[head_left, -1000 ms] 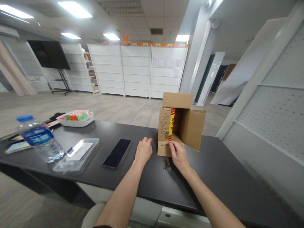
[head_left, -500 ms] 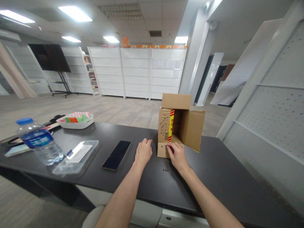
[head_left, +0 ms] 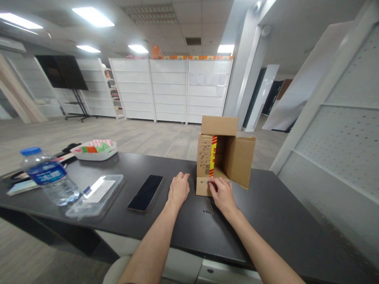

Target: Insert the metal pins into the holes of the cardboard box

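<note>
A small cardboard box (head_left: 231,156) stands on the dark table, its opening facing me and its flaps spread. Grey nail heads (head_left: 205,154) dot its left front flap, and a few more show along the lower flap (head_left: 201,190). My right hand (head_left: 222,193) pinches a nail, mostly hidden by the fingers, against the lower flap. Just below, several loose nails (head_left: 208,206) lie side by side. To the left of the box, apart from it, my left hand (head_left: 179,187) rests on the table, fingers curled under. Whatever it may hold is hidden.
A phone (head_left: 145,193) lies left of my left hand. Beyond it are a clear plastic case (head_left: 99,195) and a water bottle (head_left: 49,175). A white basket (head_left: 99,156) holds coloured things at the table's far left. White shelves (head_left: 168,90) stand across the room.
My right fingertips have shifted very slightly to the right along the lower flap, and more of the nail heads beside them show. My left hand has not moved.
</note>
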A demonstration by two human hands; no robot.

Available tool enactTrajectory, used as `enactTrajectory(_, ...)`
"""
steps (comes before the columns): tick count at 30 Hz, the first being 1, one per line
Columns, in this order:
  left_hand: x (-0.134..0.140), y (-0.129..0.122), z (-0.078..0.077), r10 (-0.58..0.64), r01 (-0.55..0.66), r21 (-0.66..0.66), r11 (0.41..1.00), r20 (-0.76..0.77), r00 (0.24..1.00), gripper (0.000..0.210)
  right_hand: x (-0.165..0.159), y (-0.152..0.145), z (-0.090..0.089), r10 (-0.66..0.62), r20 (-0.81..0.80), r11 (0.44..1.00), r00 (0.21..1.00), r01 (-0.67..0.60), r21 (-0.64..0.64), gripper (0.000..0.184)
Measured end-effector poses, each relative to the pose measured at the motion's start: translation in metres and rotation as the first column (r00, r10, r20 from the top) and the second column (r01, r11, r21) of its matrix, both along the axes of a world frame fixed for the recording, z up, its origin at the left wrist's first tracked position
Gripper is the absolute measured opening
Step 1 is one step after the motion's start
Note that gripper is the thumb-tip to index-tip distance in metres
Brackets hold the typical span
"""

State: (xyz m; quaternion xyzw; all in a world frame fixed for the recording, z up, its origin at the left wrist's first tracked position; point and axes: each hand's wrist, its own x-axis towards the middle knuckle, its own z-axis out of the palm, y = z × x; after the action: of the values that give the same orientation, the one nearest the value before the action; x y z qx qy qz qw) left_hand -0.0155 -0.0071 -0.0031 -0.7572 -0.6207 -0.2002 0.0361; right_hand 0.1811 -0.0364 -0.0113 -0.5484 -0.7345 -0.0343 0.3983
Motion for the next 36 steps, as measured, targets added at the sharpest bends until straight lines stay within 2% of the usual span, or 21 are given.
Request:
enactTrajectory(5,0.000,-0.001,0.001,-0.004,0.004,-0.003,1.000,0.007,1.000,0.039,0.002,-0.015,0.008,0.123,0.030,0.992,0.992,-0.121,-0.040,0.015)
enactTrajectory(10,0.001,-0.002,0.003,-0.015,0.015,-0.004,1.000,0.006,1.000,0.039,0.007,-0.036,0.017,0.277,0.125,0.957,0.953,-0.262,-0.124,0.011)
enactTrajectory(14,0.001,-0.003,0.004,-0.010,0.010,-0.012,1.000,0.000,1.000,0.039,0.009,-0.046,0.017,0.341,0.200,0.936,0.919,-0.312,-0.165,0.011)
enactTrajectory(23,0.001,-0.003,0.003,-0.010,0.010,-0.004,1.000,0.003,1.000,0.039,0.009,-0.049,0.014,0.365,0.211,0.925,0.907,-0.327,-0.195,0.020)
enactTrajectory(36,0.001,-0.003,0.004,-0.012,0.012,-0.006,1.000,0.001,1.000,0.039,0.008,-0.050,0.015,0.367,0.236,0.925,0.900,-0.326,-0.197,0.018)
